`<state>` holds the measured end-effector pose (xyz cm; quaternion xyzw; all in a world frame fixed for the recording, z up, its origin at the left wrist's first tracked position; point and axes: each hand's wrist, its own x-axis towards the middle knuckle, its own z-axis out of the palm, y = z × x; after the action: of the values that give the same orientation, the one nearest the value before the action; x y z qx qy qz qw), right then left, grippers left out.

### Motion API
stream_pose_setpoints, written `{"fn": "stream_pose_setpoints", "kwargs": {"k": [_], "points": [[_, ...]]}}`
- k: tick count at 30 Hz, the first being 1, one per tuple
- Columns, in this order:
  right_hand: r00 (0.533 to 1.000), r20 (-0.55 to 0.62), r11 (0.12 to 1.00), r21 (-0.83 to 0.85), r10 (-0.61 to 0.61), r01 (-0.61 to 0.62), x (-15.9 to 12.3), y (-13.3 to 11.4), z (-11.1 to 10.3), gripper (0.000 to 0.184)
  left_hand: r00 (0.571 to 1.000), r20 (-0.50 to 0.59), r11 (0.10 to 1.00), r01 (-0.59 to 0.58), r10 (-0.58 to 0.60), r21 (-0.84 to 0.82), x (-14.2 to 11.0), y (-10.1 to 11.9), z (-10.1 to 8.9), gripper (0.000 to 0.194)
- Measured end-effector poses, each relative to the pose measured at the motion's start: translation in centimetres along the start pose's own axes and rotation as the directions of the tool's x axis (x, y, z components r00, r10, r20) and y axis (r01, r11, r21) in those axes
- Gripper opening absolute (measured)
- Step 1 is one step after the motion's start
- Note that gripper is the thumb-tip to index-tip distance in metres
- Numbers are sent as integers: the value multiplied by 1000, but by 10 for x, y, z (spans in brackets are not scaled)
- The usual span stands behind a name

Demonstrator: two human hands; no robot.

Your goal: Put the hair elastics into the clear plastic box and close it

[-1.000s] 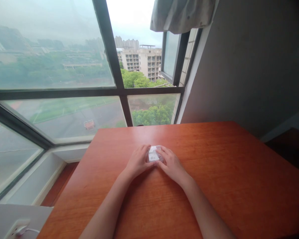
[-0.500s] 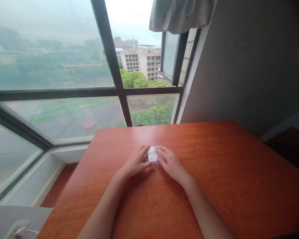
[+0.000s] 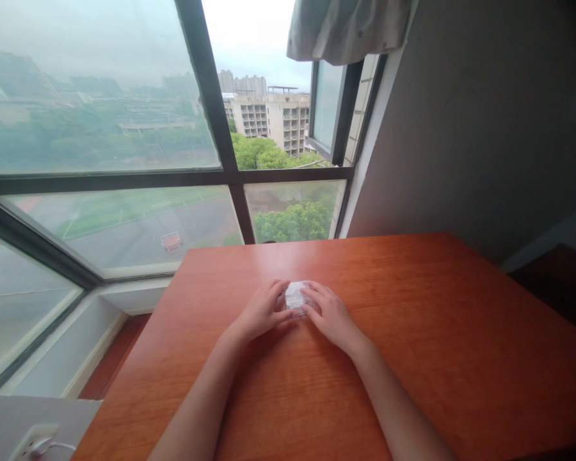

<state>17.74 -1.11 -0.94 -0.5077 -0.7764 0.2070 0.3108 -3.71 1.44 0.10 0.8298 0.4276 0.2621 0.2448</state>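
A small, clear and whitish box-like object (image 3: 296,297), perhaps a plastic case, rests on or just above the reddish-brown wooden table (image 3: 288,397). My left hand (image 3: 265,310) is curled around its left side, thumb at the near edge and fingers at the far left corner. On the opposite side my right hand (image 3: 330,314) grips it, with fingertips over the top right and the thumb at the near right edge. Its ends are partly hidden by my fingers, and what is inside cannot be made out.
Beyond the table's far edge stand large windows with dark frames (image 3: 173,180), one small pane (image 3: 327,109) swung outward. A grey curtain (image 3: 348,29) hangs above it. A wall (image 3: 461,128) rises at right. At lower left is a socket with a plugged-in white cable (image 3: 41,446).
Both hands keep their places around the box-like object. Only the pattern of light on its top looks slightly different.
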Motion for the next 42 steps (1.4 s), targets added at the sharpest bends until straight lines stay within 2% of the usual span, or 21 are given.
{"fn": "stream_pose_setpoints", "kwargs": {"k": [5,9,14,18,22,26,29,33,38,42], "points": [[1000,-20,1000,2,12,-12,0,-3,0,38,999,-25,1000,23,-23,-19,1,2,1,62],[1000,3,997,-72,-28,28,-4,-10,1,53,998,-55,999,41,-40,4,1,6,2,62],[1000,4,989,-149,-2,3,-7,-16,9,61,995,-42,995,94,-95,-23,3,11,2,41],[997,-76,989,-143,16,-27,-4,-15,13,55,991,-83,994,106,-105,6,4,11,5,36],[977,-206,988,-134,48,-77,1,1,5,55,991,-108,996,81,-77,33,5,10,9,33],[894,-429,965,-155,126,-210,6,29,-9,52,992,-106,996,68,-61,65,5,11,10,31],[839,-518,938,-178,167,-297,7,47,-17,49,994,-100,994,60,-51,92,5,11,10,29],[834,-521,919,-212,181,-332,4,57,-19,48,994,-96,993,53,-42,108,5,11,10,28],[840,-505,899,-245,200,-362,2,56,-18,50,994,-100,991,48,-36,126,5,12,11,27],[830,-549,939,-224,100,-261,6,43,-17,40,994,-105,989,46,-31,143,5,13,11,23]]}}
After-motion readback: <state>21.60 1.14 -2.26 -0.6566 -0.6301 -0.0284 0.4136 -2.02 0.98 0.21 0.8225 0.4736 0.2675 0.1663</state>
